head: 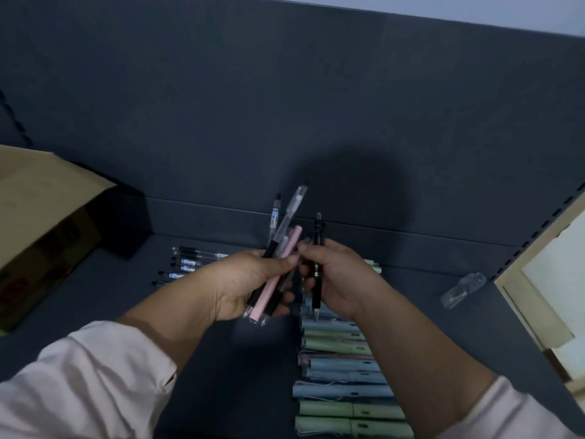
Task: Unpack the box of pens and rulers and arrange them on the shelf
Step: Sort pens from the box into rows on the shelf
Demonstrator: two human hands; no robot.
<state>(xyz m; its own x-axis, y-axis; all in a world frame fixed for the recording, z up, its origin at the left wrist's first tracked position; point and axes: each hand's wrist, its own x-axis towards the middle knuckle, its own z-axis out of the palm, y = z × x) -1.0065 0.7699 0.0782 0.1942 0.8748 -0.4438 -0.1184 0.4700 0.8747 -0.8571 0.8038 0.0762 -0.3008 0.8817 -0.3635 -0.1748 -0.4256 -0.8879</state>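
**Sorting pens above the shelf [221,359].** My left hand [240,280] grips a mixed bundle of pens [278,264] (pink, clear and black), with their tips toward the front edge. My right hand [338,274] holds one black pen [317,267] in curled fingers, its fingertips right at the bundle.

On the shelf:
- a row of clear pens [186,264] near the back edge, left of centre
- a column of pastel pens [342,369] running from mid-shelf to the front edge
- the cardboard box [47,223] at the left edge
- a plastic wrapper [463,289] toward the right edge

Judged step: separating one kind of pen from the bundle. I would draw each pen out lengthwise and keep the left grip firm so the rest neither fan nor drop. I would then lay like beside like, parallel with the laid rows.
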